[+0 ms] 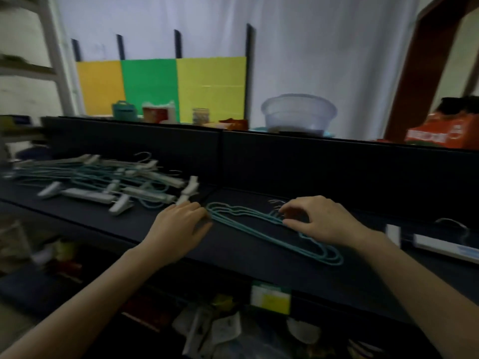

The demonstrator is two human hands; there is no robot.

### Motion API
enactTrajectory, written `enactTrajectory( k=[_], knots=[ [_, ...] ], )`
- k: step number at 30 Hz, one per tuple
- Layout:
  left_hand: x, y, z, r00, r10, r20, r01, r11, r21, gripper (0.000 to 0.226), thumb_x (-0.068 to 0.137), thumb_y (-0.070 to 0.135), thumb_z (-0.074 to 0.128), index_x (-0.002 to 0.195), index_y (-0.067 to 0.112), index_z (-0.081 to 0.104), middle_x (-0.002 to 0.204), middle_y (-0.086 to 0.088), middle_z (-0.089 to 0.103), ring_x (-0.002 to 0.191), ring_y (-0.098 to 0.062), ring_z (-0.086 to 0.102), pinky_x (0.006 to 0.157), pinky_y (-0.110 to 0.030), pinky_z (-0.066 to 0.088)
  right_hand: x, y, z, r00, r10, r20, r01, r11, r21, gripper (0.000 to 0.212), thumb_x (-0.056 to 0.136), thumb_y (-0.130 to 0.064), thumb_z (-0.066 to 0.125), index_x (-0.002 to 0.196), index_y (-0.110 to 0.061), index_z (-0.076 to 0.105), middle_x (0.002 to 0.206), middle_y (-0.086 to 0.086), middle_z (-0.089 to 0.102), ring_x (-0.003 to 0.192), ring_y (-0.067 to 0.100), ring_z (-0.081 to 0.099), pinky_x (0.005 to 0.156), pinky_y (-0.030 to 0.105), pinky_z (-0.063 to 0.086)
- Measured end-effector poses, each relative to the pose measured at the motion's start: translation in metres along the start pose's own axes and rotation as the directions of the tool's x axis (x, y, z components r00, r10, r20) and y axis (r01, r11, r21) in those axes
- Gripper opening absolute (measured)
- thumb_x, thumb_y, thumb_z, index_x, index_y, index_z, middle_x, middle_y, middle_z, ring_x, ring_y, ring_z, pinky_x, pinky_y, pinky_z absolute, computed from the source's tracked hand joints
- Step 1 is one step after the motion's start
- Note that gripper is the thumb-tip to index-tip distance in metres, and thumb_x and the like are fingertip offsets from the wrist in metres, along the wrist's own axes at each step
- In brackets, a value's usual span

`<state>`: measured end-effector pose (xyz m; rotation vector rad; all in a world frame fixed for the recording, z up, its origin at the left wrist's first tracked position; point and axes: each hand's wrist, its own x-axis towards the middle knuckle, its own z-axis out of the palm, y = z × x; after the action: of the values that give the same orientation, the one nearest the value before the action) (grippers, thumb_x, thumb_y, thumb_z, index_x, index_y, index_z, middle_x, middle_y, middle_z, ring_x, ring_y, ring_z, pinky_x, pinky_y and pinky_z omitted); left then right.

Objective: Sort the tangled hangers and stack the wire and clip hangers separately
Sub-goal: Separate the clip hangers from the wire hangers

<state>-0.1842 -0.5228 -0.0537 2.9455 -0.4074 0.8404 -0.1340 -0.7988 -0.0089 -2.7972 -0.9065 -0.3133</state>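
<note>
A small stack of teal wire hangers lies flat on the dark table, hooks pointing away from me. My left hand rests on the table with its fingertips touching the stack's left end. My right hand hovers over the stack's middle, thumb and forefinger pinched near the hook necks. A tangled pile of white clip hangers and teal wire hangers lies at the left of the table. One white clip hanger lies at the right edge.
A black partition runs along the back of the table. Behind it stand a clear plastic basin, small containers and coloured panels. Cluttered items sit on a shelf under the table's front edge.
</note>
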Motion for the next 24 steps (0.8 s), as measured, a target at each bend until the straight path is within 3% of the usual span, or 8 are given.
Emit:
enactTrajectory(
  k=[8,15,20,24],
  knots=[
    [-0.084,-0.129,-0.038,0.996,-0.077,-0.037,0.08,0.994,0.079,0.03,0.094,0.04,0.041,0.11,0.022,0.058,0.111,0.007,0.058,0.106,-0.012,0.051,0.076,-0.018,0.029,0.084,-0.131,0.047,0.997,-0.077,0.021,0.075,0.996,0.053,0.037,0.09,-0.047,0.053,0.124,-0.034,0.053,0.123,-0.008,0.059,0.11,0.015,0.057,0.09,0.036,0.049],
    [-0.125,-0.209,-0.056,0.994,-0.094,-0.053,0.099,0.99,0.103,0.022,0.091,0.037,0.049,0.091,0.018,0.06,0.092,0.002,0.059,0.09,-0.019,0.055,0.07,-0.023,0.029,0.14,-0.215,0.072,0.995,-0.097,0.016,0.095,0.992,0.078,0.037,0.092,-0.042,0.052,0.126,-0.027,0.054,0.122,-0.006,0.061,0.109,0.015,0.057,0.089,0.033,0.048],
    [-0.136,-0.264,-0.062,0.989,-0.143,-0.044,0.147,0.984,0.104,0.025,0.091,0.04,0.046,0.092,0.019,0.059,0.092,0.003,0.059,0.091,-0.019,0.054,0.069,-0.023,0.03,0.184,-0.254,0.086,0.993,-0.118,0.008,0.116,0.989,0.091,0.035,0.092,-0.039,0.054,0.123,-0.024,0.056,0.118,-0.005,0.062,0.105,0.011,0.058,0.089,0.032,0.049],
    [-0.135,-0.303,-0.062,0.982,-0.18,-0.064,0.183,0.981,0.058,0.024,0.091,0.037,0.048,0.104,0.021,0.061,0.103,0.007,0.06,0.1,-0.013,0.052,0.072,-0.022,0.03,0.221,-0.272,0.102,0.993,-0.119,0.011,0.118,0.991,0.069,0.038,0.091,-0.04,0.054,0.125,-0.024,0.055,0.122,-0.006,0.061,0.11,0.012,0.056,0.092,0.032,0.048]
  ],
)
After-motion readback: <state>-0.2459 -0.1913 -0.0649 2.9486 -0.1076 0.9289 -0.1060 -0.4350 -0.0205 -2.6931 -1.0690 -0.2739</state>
